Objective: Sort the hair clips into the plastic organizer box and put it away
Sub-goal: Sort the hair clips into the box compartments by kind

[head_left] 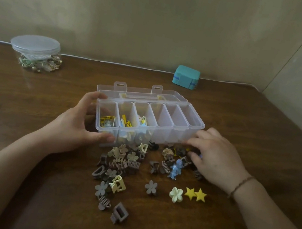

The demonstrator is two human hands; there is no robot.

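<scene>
While both hands work at the middle of the wooden table (26, 104), the scene reads so:

Organizer box: the clear plastic organizer box (176, 128) stands open near the table's centre, its lid (142, 90) folded back toward the far edge; six compartments run in a row from left to right; the three leftmost hold yellow and blue clips, the other three look bare.

Left hand: the left hand (75, 127) grips the box's left end; fingers curl over the far corner of the rim, thumb presses the near wall low down; the fingers are spread around that end.

Right hand: the right hand (216, 162) rests palm down just beside the box's near right corner, over the right part of the clip pile; fingertips are curled down into the clips; whether they pinch one I cannot tell.

Hair clips: the loose hair clips (119, 161) lie in a heap between the box and the near edge, mostly brown and beige; a blue clip (176, 168) lies near the right hand; a cream flower clip (176, 194) and two yellow star clips (195, 194) sit apart toward the near edge.

Far edge: a round clear jar (35, 53) with a lid stands at the far left; a teal box (186, 77) at the far middle.

Wrist: a thin cord bracelet (240, 185) circles the right wrist.
</scene>
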